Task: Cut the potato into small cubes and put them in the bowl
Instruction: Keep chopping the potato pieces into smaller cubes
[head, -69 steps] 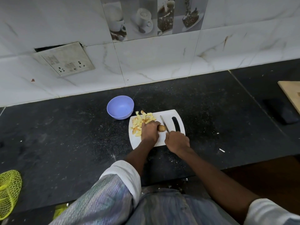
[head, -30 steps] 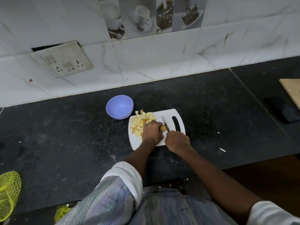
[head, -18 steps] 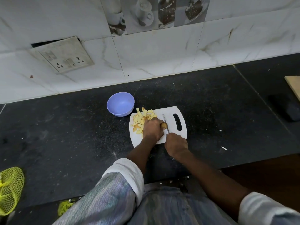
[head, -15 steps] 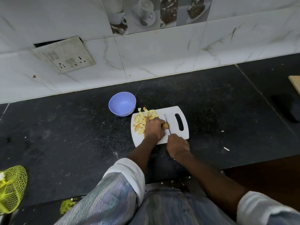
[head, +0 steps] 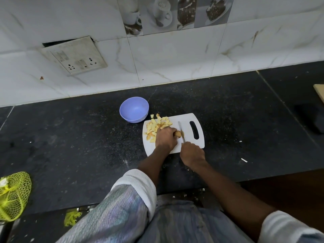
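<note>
Closest to the person, at the counter's front edge, a yellow mesh bag (head: 13, 195) slumps at the far left, and a scrap of yellow-green stuff (head: 71, 218) lies below the edge. The dark stone counter (head: 70, 137) is dusted with pale specks, and a small white fragment (head: 244, 160) sits off to the right.

Further in, both forearms reach over the counter to a white cutting board (head: 199, 142). The right hand (head: 192, 153) is wrapped around the handle of a knife (head: 181, 131), whose blade points away across the board. The left hand (head: 165, 138) is curled down over the remaining potato piece (head: 177, 133), pinning it to the board just beside the blade; most of that piece is hidden under the fingers. Behind and left of that hand, a loose heap of potato cubes (head: 156, 124) covers the board's far left corner. The board's handle slot (head: 194, 130) lies right of the blade.

Just beyond the heap, a lilac bowl (head: 134, 109) stands on the counter, almost touching the board's corner.

At the right edge, a dark object (head: 312, 120) and a wooden board corner (head: 320, 92) are only partly visible. Behind everything, a marble-tiled wall (head: 175, 53) carries a grubby socket plate (head: 75, 56).
</note>
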